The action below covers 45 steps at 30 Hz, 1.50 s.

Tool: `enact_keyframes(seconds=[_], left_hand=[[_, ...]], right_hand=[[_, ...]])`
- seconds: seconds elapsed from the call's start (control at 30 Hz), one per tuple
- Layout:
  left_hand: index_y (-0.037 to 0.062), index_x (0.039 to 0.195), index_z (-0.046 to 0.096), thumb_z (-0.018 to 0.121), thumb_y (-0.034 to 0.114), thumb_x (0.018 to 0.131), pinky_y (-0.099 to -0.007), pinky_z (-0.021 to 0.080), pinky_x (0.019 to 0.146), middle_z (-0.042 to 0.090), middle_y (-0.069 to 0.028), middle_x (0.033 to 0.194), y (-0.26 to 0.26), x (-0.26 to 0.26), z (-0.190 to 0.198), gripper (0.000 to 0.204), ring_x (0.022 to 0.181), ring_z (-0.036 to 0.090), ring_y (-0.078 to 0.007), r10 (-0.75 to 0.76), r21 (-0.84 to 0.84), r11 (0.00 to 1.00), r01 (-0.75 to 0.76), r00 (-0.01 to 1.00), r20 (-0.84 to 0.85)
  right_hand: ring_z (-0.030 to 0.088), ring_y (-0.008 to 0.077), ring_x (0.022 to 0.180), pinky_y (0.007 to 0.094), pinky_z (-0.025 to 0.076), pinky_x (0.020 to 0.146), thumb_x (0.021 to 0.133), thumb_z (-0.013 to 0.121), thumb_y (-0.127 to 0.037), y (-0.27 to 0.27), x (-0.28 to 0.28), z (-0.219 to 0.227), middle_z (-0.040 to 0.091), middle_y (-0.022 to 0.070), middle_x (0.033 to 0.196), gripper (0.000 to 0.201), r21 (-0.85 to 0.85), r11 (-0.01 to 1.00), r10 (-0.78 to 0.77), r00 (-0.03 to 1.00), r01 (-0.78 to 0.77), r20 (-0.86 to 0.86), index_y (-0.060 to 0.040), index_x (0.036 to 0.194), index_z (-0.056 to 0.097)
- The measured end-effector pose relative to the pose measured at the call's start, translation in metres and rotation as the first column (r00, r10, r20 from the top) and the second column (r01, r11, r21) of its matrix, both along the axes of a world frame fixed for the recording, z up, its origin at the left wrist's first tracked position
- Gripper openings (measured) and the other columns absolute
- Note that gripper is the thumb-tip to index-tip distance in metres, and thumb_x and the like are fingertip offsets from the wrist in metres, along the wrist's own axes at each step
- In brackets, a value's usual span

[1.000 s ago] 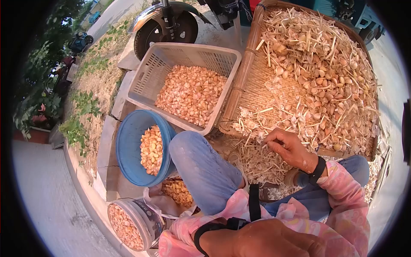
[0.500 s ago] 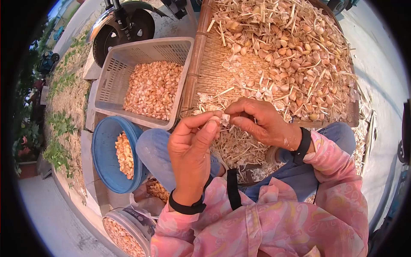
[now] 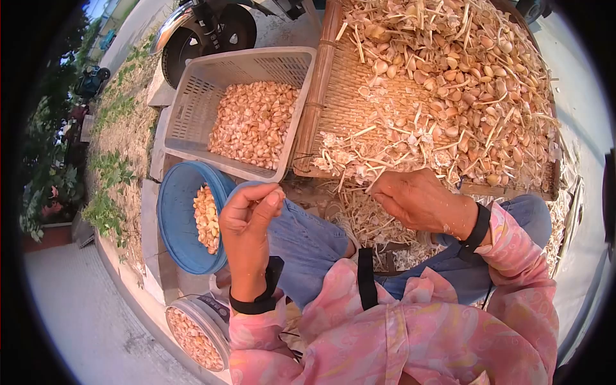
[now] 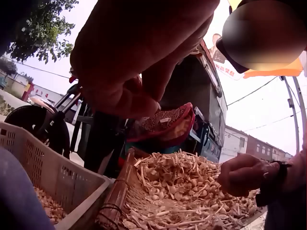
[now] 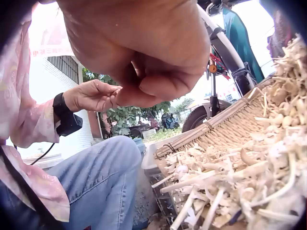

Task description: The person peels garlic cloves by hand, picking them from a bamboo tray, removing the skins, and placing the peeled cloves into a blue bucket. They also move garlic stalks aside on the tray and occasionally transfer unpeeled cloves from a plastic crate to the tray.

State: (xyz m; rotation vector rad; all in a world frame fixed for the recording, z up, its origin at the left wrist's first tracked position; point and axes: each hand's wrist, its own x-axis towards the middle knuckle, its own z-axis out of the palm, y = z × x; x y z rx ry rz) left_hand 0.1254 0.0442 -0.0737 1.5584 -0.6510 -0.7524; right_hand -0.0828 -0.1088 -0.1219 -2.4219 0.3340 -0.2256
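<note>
In the head view the left hand (image 3: 249,237) is raised over the knee beside the blue bucket (image 3: 168,224), thumb and forefinger pinching a small pale garlic clove (image 3: 280,192). The right hand (image 3: 427,204) hovers at the near edge of the woven tray (image 3: 350,102), its fingers bent inward; whether anything lies between them is hidden. Unpeeled garlic cloves (image 3: 475,96) with dry stalks and skins are heaped on the tray. Peeled-looking cloves (image 3: 206,218) lie inside the bucket. The left wrist view shows the left fingertips (image 4: 144,103) pressed together.
A grey plastic crate (image 3: 186,138) of garlic cloves stands left of the tray. Below the bucket is a white tub (image 3: 221,343) with more cloves. Stalks and skins (image 3: 366,208) litter the ground between the legs. A wheel (image 3: 237,29) stands behind the crate.
The left hand rose from low in the view to meet the right, then moved away leftward with the small clove. The right hand has drawn apart from it. The head view has shifted.
</note>
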Motion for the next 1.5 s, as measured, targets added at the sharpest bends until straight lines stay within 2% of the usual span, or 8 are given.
enact_keyframes(seconds=[0.13, 0.33, 0.63, 0.97, 1.03, 1.1, 1.2, 1.5], left_hand=[[-0.0046, 0.095, 0.063, 0.06, 0.013, 0.083, -0.0264, 0.046, 0.064, 0.065, -0.0095, 0.08, 0.091, 0.126, 0.015, 0.021, 0.071, 0.059, -0.0152, -0.392, 0.732, 0.643, -0.225, 0.724, 0.567], [-0.0043, 0.091, 0.064, 0.062, 0.014, 0.08, -0.0295, 0.046, 0.062, 0.064, -0.0128, 0.075, -0.034, 0.201, -0.009, 0.022, 0.069, 0.06, -0.0158, -0.5, 0.676, 0.736, 0.021, 0.69, 0.523], [-0.0006, 0.109, 0.059, 0.065, 0.019, 0.078, -0.0345, 0.05, 0.075, 0.066, -0.0168, 0.094, -0.204, 0.317, -0.269, 0.037, 0.086, 0.064, -0.0265, -0.766, 0.802, 0.595, 0.052, 0.341, 0.546], [-0.0009, 0.086, 0.065, 0.057, 0.019, 0.074, -0.0416, 0.05, 0.071, 0.064, -0.0221, 0.079, -0.192, 0.282, -0.293, 0.024, 0.079, 0.062, -0.0367, -0.604, 0.73, 0.655, -0.192, 0.447, 0.66], [-0.005, 0.082, 0.062, 0.052, 0.008, 0.079, -0.0335, 0.052, 0.054, 0.064, -0.0173, 0.074, -0.196, 0.325, -0.311, 0.017, 0.07, 0.065, -0.0243, -0.441, 0.787, 0.611, -0.089, 0.787, 0.432], [-0.007, 0.096, 0.058, 0.048, 0.005, 0.085, -0.0289, 0.053, 0.057, 0.062, -0.0153, 0.087, -0.207, 0.285, -0.232, 0.019, 0.072, 0.064, -0.0227, 0.092, 0.588, 0.806, -0.07, 0.996, -0.006], [-0.0067, 0.11, 0.05, 0.047, 0.005, 0.088, -0.0266, 0.055, 0.064, 0.06, -0.015, 0.097, -0.206, 0.281, -0.176, 0.025, 0.074, 0.063, -0.0219, 0.086, 0.432, 0.902, -0.007, 0.983, -0.163], [-0.0042, 0.115, 0.052, 0.054, 0.01, 0.087, -0.0246, 0.051, 0.068, 0.06, -0.0097, 0.093, -0.126, 0.085, -0.009, 0.031, 0.077, 0.063, -0.0187, -0.617, 0.365, 0.648, 0.668, 0.742, -0.262]], right_hand=[[0.058, 0.0309, 0.061, 0.043, 0.044, 0.05, 0.085, 0.052, -0.02, 0.009, -0.006, -0.025, 0.055, 0.0095, 0.071, 0.013, 0.027, 1.0, 0.002, 1.0, -0.003, 0.029, -0.0069, 0.082, 0.05], [0.059, 0.0272, 0.063, 0.0383, 0.045, 0.051, 0.082, 0.057, -0.018, 0.006, 0.001, -0.028, 0.055, 0.0072, 0.07, 0.011, 0.063, 0.998, 0.019, 1.0, -0.018, -0.015, -0.0078, 0.082, 0.052], [0.056, 0.0228, 0.058, 0.0349, 0.045, 0.048, 0.073, 0.061, -0.008, -0.027, -0.004, -0.028, 0.047, 0.0055, 0.065, 0.011, 0.149, 0.982, -0.108, 0.993, 0.113, -0.04, -0.0066, 0.079, 0.051], [0.056, 0.0232, 0.057, 0.0346, 0.044, 0.046, 0.071, 0.058, -0.007, -0.03, -0.006, -0.04, 0.046, 0.0066, 0.065, 0.012, 0.192, 0.979, -0.046, 0.995, 0.063, -0.089, -0.0054, 0.078, 0.048], [0.056, 0.0237, 0.058, 0.0347, 0.044, 0.046, 0.072, 0.058, -0.007, -0.031, -0.003, -0.038, 0.046, 0.0068, 0.065, 0.012, 0.181, 0.981, -0.054, 0.996, 0.067, -0.075, -0.0052, 0.077, 0.048], [0.057, 0.0249, 0.058, 0.0352, 0.044, 0.047, 0.074, 0.057, -0.007, -0.031, 0.002, -0.032, 0.047, 0.0075, 0.065, 0.01, 0.171, 0.983, -0.067, 0.997, 0.071, -0.03, -0.0048, 0.077, 0.048], [0.058, 0.0254, 0.059, 0.0361, 0.044, 0.047, 0.076, 0.057, -0.009, -0.027, 0.001, -0.03, 0.049, 0.0081, 0.066, 0.01, 0.123, 0.991, -0.058, 0.998, 0.056, 0.015, -0.0049, 0.075, 0.047], [0.062, 0.0294, 0.065, 0.0392, 0.048, 0.052, 0.074, 0.055, -0.01, -0.01, -0.017, -0.011, 0.058, 0.0111, 0.071, 0.011, -0.028, 0.999, 0.038, 0.999, -0.039, -0.02, -0.0021, 0.08, 0.05]])
